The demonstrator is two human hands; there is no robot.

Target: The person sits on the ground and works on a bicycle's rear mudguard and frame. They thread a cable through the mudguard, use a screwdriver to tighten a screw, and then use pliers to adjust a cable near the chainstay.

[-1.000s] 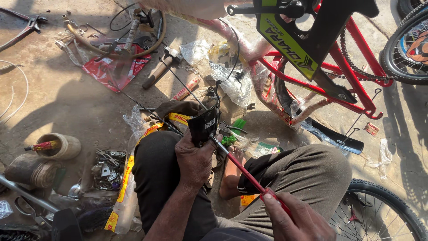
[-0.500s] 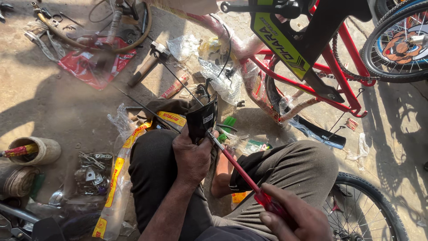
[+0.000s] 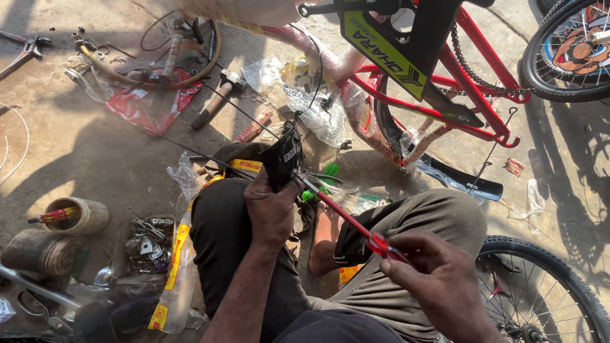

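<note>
A red bicycle frame (image 3: 473,95), hammer (image 3: 219,98) and pliers (image 3: 25,52) lie around.

Red bicycle frame (image 3: 473,82) cut off at top edge. Wheel (image 3: 569,47) at upper right cut by top and right edges. Second wheel (image 3: 546,286) at lower right runs off bottom edge. Screwdriver (image 3: 346,216) tip hidden behind black part (image 3: 283,159). Right hand (image 3: 441,286) covers screwdriver handle end. Small metal bits (image 3: 146,235) at lower left too small to tell.
</note>
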